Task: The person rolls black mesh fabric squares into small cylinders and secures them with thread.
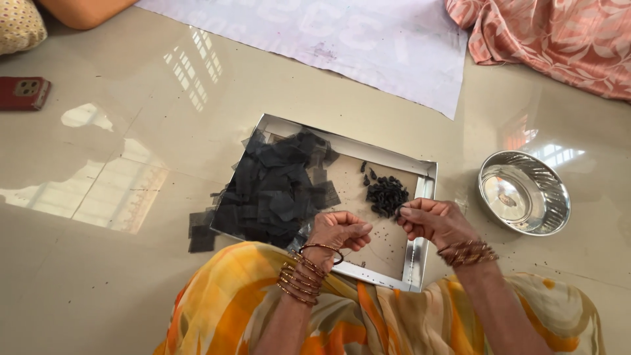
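Both hands (340,231) (430,220) curled, fingers (360,230) pinched, above shallow tray (420,263).

Beneath me lies a glossy beige tiled floor (118,276), mirroring bright window panes at left and centre. A pale printed sheet (342,39) lies spread ahead; a salmon floral cloth (559,39) is bunched at upper right, a dotted cushion (18,25) at upper left.

This looks like a room in a home, with work done seated on the floor. The glossy tiled floor (98,276) mirrors window panes; a floral bedsheet (559,39) lies crumpled at one side, a patterned cushion (18,25) in the corner, a phone (23,92) nearby.
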